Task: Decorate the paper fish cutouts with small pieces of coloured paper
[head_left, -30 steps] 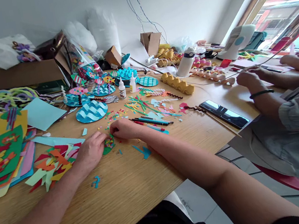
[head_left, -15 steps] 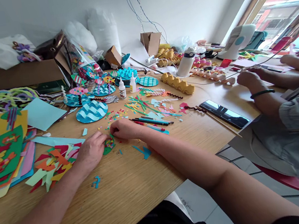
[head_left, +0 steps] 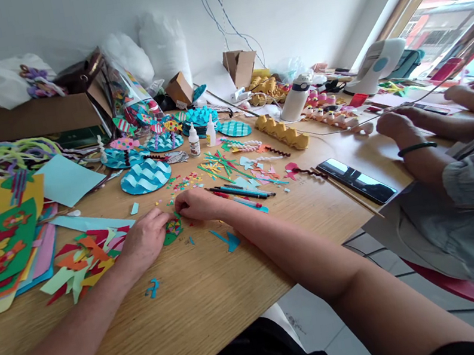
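Observation:
A small green paper cut-out (head_left: 173,229) with coloured pieces on it lies on the wooden table between my hands; it looks like a paper fish. My left hand (head_left: 149,234) comes from the left, its fingers closed at the cut-out's upper left edge and holding it down. On the other side, my right hand (head_left: 197,204) is bent with its fingers pinched together at the upper right edge. Whatever those right fingertips hold, if anything, is hidden. Tiny paper bits (head_left: 187,182) are scattered just beyond my hands.
Cut paper scraps (head_left: 88,254) lie left. Pencils (head_left: 239,191) rest beside my right wrist. Glue bottles (head_left: 193,142) and a blue wave-patterned disc (head_left: 145,177) stand farther back. A phone (head_left: 356,180) and stick lie right, near another person's hands (head_left: 396,125).

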